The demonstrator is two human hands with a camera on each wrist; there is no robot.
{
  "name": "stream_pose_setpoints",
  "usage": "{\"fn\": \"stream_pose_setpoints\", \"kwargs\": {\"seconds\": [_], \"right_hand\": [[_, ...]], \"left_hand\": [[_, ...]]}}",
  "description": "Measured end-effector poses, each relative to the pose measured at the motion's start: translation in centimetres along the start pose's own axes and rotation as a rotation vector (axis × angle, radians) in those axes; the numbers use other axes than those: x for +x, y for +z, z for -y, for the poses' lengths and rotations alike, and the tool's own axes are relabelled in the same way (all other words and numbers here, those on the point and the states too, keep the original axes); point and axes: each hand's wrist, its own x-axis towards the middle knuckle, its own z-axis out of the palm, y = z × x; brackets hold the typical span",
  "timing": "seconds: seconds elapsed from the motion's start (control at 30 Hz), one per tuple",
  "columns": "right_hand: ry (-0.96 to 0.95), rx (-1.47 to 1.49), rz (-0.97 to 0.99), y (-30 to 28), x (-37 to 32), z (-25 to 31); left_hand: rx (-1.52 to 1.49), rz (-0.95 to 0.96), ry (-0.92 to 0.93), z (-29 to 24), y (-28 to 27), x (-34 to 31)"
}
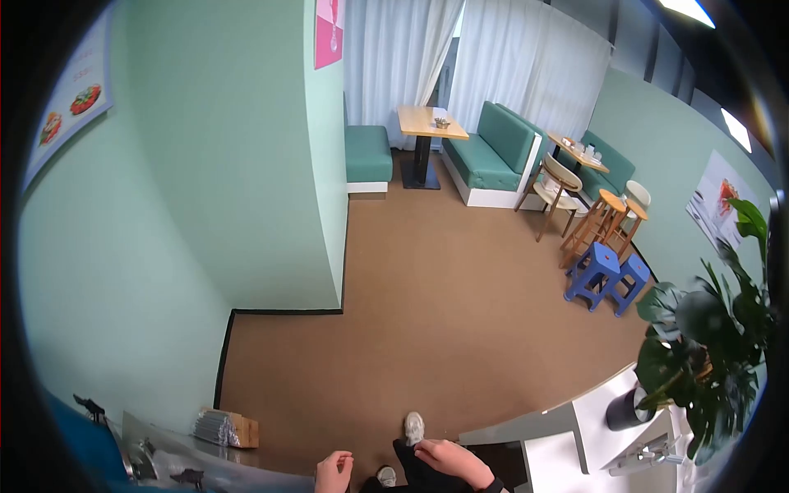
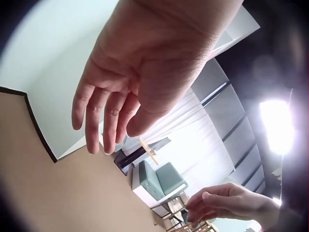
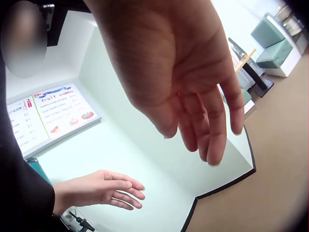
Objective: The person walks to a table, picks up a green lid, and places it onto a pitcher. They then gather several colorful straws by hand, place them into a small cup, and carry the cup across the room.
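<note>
Floor point(image 1: 444, 329): noted brown, with green walls point(image 1: 222, 148) and booths point(image 1: 503, 138); saw left hand point(image 1: 334, 472) and right hand point(image 1: 454, 461) loosely spread.

From the hands point(image 1: 334, 472) point(image 1: 454, 462) | 12 o'clock, far off: seat point(image 1: 368, 154) before curtain point(image 1: 380, 57) | 1 o'clock: low stools point(image 1: 604, 256) before high stools point(image 1: 611, 200) | 2 o'clock: plant point(image 1: 703, 320) on the counter point(image 1: 596, 411) | 3 o'clock: tap point(image 1: 657, 453) | 10 o'clock: box point(image 1: 244, 431) near the wall point(image 1: 164, 205)
</note>
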Motion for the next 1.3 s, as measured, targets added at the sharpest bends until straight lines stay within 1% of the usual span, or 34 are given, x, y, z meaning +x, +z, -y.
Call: {"fn": "stream_pose_setpoints", "kwargs": {"seconds": [0.07, 0.1, 0.17, 0.27, 0.33, 0.37, 0.4, 0.43, 0.47, 0.57, 0.67, 0.77, 0.87, 0.97, 1.07, 1.1, 1.17, 1.2, 1.27, 1.3], "right_hand": [[-0.026, 0.003, -0.025, -1.4, 2.8, -2.4], [-0.018, -0.001, -0.04, -2.3, 4.3, -3.6], [0.0, -0.009, -0.086, -4.6, 7.4, -6.6], [-0.029, -0.04, -0.235, -9.0, 11.7, -11.4], [0.078, -0.123, -0.29, -13.1, 14.2, -14.7], [0.151, -0.156, -0.303, -14.8, 14.5, -15.8], [0.162, -0.155, -0.379, -17.7, 14.6, -15.7], [0.235, -0.119, -0.435, -19.7, 14.5, -16.5], [0.305, -0.086, -0.491, -21.1, 14.2, -17.5], [0.386, -0.085, -0.707, -23.5, 12.1, -20.6], [0.561, 0.089, -0.715, -26.3, 9.8, -22.0], [0.72, 0.177, -0.84, -28.7, 9.7, -23.5], [0.833, 0.227, -0.944, -30.4, 11.3, -27.1], [0.832, 0.141, -1.003, -34.0, 13.5, -29.9], [0.867, -0.053, -1.004, -37.5, 15.3, -33.0], [0.904, -0.037, -1.019, -38.6, 15.8, -33.8], [0.898, 0.059, -1.096, -41.0, 16.3, -35.1], [0.895, 0.111, -1.129, -42.1, 16.2, -35.5], [0.967, 0.205, -1.194, -43.6, 15.9, -36.2], [0.998, 0.26, -1.236, -44.0, 15.8, -36.6]], "left_hand": [[0.026, 0.024, 0.032, -1.3, 0.4, 2.4], [0.027, 0.0, 0.054, -2.3, 1.0, 4.2], [0.049, 0.023, 0.073, -3.5, 2.6, 8.5], [0.105, 0.088, 0.137, -7.7, 5.3, 15.8], [0.15, 0.145, 0.213, -11.3, 6.9, 20.9], [0.133, 0.171, 0.216, -12.6, 7.9, 23.2], [0.113, 0.202, 0.212, -13.5, 9.3, 25.9], [0.086, 0.233, 0.212, -14.4, 11.0, 28.5], [0.105, 0.268, 0.255, -15.3, 12.6, 30.9], [0.157, 0.4, 0.366, -18.7, 16.8, 36.1], [0.152, 0.604, 0.412, -21.5, 21.7, 40.7], [0.231, 0.751, 0.475, -24.8, 26.4, 45.1], [0.222, 0.803, 0.581, -26.5, 30.4, 50.3], [0.259, 0.804, 0.593, -29.3, 32.7, 55.4], [0.389, 0.813, 0.635, -29.1, 35.6, 62.2], [0.376, 0.841, 0.683, -30.0, 36.5, 63.8], [0.349, 0.887, 0.774, -31.9, 38.5, 66.5], [0.39, 0.889, 0.773, -33.5, 40.2, 67.2], [0.499, 0.897, 0.767, -37.9, 43.3, 68.2], [0.481, 0.924, 0.801, -40.4, 44.8, 68.0]]}}
